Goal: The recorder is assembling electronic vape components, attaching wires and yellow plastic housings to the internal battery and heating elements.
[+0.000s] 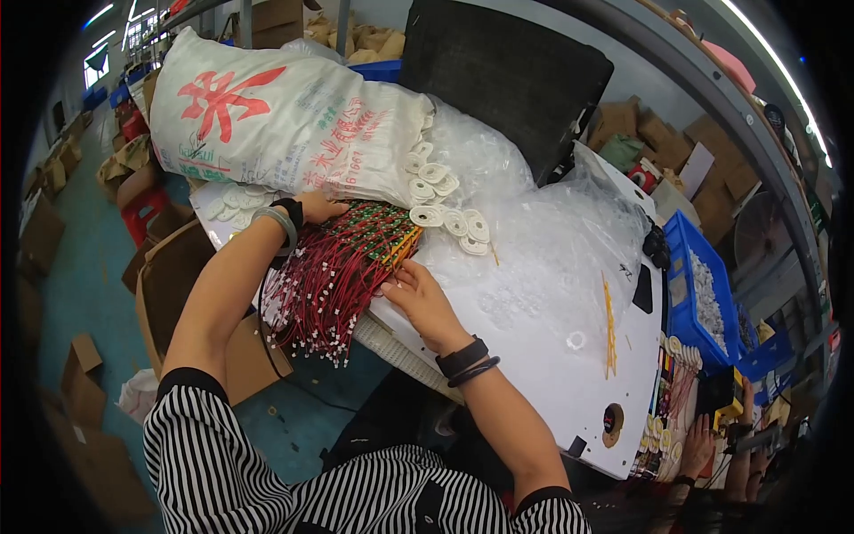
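A thick pile of small green circuit boards (372, 224) lies at the left edge of the white table, bordered on its right by orange-yellow strips (402, 247). Many thin red wires (325, 276) run from the boards and hang over the edge, tipped with small white plugs. My left hand (318, 207) is closed on the pile's far left side, its fingertips partly hidden against the boards. At the near right side my right hand (427, 307) has bent fingers and thumb against the strips and boards. The two hands hold the pile from opposite sides.
Behind the pile lies a big white woven sack (267, 116). White ring-shaped discs (436, 182) spill beside it. Clear plastic bags (543, 231) cover the table's middle. Yellow strips (609, 329) lie farther right, before a blue bin (698, 289). A cardboard box (182, 285) stands below left. A co-worker's hand (698, 445) shows lower right.
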The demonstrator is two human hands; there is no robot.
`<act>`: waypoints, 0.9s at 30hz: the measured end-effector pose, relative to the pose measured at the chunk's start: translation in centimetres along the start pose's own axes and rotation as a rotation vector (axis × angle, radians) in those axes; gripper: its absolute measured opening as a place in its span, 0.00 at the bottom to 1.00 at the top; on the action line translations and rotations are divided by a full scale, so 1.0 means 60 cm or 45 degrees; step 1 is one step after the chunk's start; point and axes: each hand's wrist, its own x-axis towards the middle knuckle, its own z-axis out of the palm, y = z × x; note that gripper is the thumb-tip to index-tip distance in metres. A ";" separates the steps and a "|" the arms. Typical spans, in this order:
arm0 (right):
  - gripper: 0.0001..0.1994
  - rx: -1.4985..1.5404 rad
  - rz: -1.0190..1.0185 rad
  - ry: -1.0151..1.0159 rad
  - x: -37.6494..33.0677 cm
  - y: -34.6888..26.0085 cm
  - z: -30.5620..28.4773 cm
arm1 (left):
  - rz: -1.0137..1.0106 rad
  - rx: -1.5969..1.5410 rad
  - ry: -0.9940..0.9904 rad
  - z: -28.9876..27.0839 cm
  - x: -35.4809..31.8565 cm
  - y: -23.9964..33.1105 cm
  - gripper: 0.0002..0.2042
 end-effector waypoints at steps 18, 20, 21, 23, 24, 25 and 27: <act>0.26 -0.014 -0.124 0.072 -0.036 0.006 -0.012 | -0.175 -0.141 0.030 -0.078 -0.222 0.050 0.29; 0.28 0.003 0.090 0.125 -0.049 0.004 0.013 | -0.154 -0.225 0.101 -0.075 -0.251 0.018 0.30; 0.28 -0.003 0.083 0.126 -0.055 0.012 0.022 | -0.148 -0.227 0.107 -0.069 -0.265 0.009 0.30; 0.32 0.123 0.116 0.170 -0.066 0.039 0.050 | -0.072 -0.109 0.329 -0.062 -0.296 -0.003 0.29; 0.32 0.116 0.112 0.170 -0.070 0.051 0.062 | -0.092 -0.132 0.349 -0.063 -0.308 -0.003 0.27; 0.33 0.227 0.122 0.169 -0.073 0.064 0.074 | -0.089 -0.137 0.355 -0.055 -0.317 -0.001 0.27; 0.35 0.339 0.134 0.139 -0.072 0.079 0.098 | 0.083 0.018 0.786 -0.041 -0.353 -0.002 0.26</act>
